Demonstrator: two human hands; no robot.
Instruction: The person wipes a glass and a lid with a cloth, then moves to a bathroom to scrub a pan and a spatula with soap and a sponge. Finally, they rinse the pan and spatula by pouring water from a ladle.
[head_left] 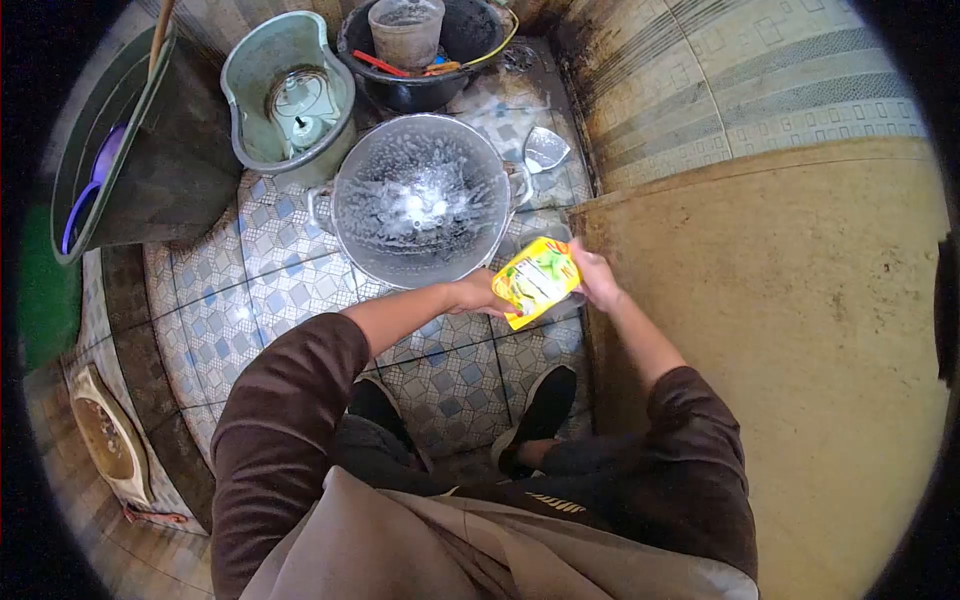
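A bright yellow pouch [537, 283] with green fruit pictures, which looks like a dish soap refill, is held between my two hands. My left hand [478, 296] is closed on its lower left end, and my right hand [596, 278] grips its upper right end. The print on it is too small to read. Just past my left hand stands a large metal pot [365, 235] with two side handles, wet and streaked inside. Something clear and pale, partly hidden by the pouch, lies on the floor behind it; I cannot make out what it is.
Beyond the pot are a pale green tub [240, 120] and a black basin [400, 95] holding a grey bucket [408, 35]. A tall dark bin [165, 180] with a purple dipper [85, 200] stands left. A white scoop-like piece [545, 150] lies near the wall. A tan board [770, 330] borders the right.
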